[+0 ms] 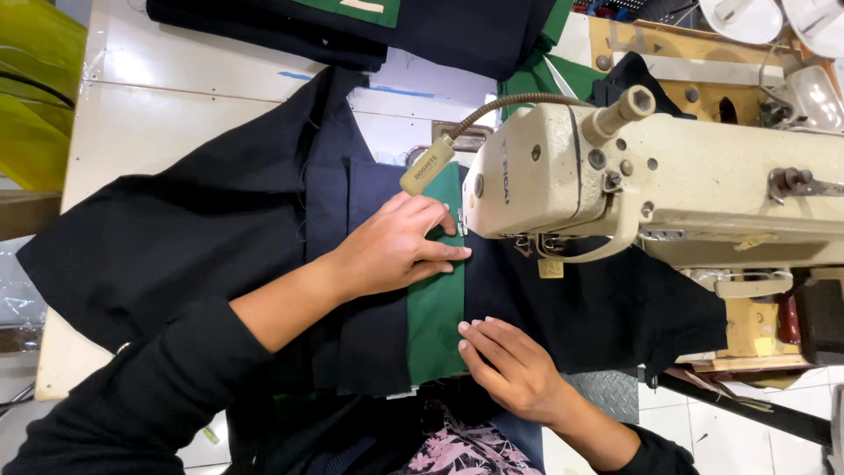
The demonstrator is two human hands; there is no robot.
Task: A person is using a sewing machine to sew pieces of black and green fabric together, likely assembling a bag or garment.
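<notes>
My left hand (pixel 396 246) lies flat, fingers together, on a green fabric strip (pixel 437 325) sewn between dark navy cloth panels (pixel 202 237), its fingertips next to the needle area of a cream sewing machine (pixel 633 185). My right hand (pixel 510 365) presses flat on the navy cloth at the strip's near edge, fingers pointing left. Both hands hold the fabric down on the white table (pixel 158 105). The needle and presser foot are mostly hidden behind the machine head.
A gooseneck lamp (pixel 431 167) arches over the needle area. More navy and green garments (pixel 422 26) are piled at the table's far edge. A yellow-green object (pixel 31 88) stands at the far left. Wooden machine parts (pixel 756 330) sit on the right.
</notes>
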